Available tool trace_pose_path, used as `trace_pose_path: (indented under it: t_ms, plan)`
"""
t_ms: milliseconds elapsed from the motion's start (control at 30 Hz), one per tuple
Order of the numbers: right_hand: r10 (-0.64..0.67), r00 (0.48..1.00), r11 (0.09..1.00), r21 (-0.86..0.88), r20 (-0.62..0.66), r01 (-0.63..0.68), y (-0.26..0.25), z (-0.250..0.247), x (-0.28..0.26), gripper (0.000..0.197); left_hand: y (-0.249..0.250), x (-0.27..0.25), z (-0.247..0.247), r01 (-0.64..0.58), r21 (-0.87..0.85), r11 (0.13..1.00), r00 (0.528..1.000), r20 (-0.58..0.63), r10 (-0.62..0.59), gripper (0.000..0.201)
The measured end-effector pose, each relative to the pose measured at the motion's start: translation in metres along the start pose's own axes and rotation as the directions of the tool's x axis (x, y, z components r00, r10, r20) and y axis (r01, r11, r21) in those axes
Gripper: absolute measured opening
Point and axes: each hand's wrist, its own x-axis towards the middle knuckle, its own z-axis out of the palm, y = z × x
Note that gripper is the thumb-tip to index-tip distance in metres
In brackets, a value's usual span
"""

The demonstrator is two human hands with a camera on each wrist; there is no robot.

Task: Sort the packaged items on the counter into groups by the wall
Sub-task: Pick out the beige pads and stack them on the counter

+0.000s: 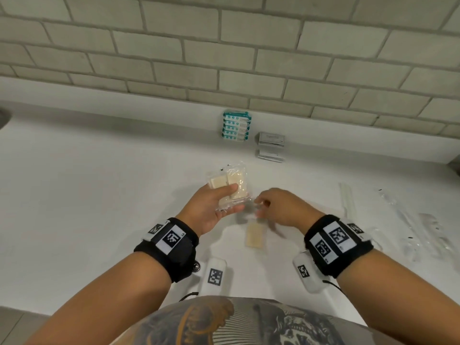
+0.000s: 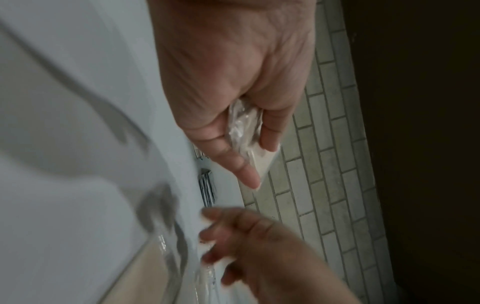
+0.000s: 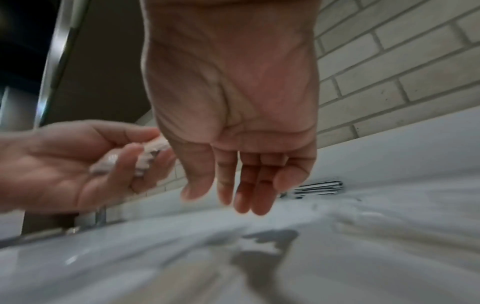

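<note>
My left hand holds a small stack of clear-wrapped cream bars above the white counter, thumb on top and fingers underneath. The same wrapped bars show between thumb and fingers in the left wrist view. My right hand hovers just to their right, fingers straight and relaxed, holding nothing; its fingers hang free above the counter. One more wrapped cream bar lies on the counter below the hands, blurred. By the wall stand a teal-and-white packet stack and a grey packet stack.
Clear plastic-wrapped long items lie scattered at the right of the counter. A pale stick-like item lies beside them. The brick wall runs along the back. A metal fixture shows at the far left edge.
</note>
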Motion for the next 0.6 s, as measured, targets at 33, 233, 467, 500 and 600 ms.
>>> trace_pose_path:
  t_ms: [33,233,467,500,600]
  plan:
    - [-0.024,0.996,0.993,0.111,-0.082,0.033,-0.002,-0.004,0.0,0.027,0.0,0.0,0.0,-0.006,0.007,1.0,1.0,-0.012,0.006,0.018]
    - [0.008,0.977,0.681,0.717,-0.212,0.15,-0.022,-0.026,-0.006,0.013,-0.001,-0.002,0.005,-0.018,0.104,0.994,1.0,0.003,0.017,0.023]
    - [0.016,0.958,0.707,0.681,-0.285,0.19,-0.019,-0.021,-0.01,0.008,-0.001,-0.002,0.01,-0.015,0.146,0.989,1.0,-0.003,0.016,0.015]
    - [0.02,0.955,0.74,0.647,-0.295,0.184,-0.018,-0.021,-0.011,0.009,-0.002,-0.002,0.01,-0.013,0.15,0.989,1.0,-0.012,0.014,0.014]
    - [0.012,0.965,0.789,0.595,-0.262,0.152,-0.017,-0.023,-0.012,0.011,-0.003,-0.002,0.01,-0.027,0.192,0.981,0.999,-0.025,0.032,0.019]
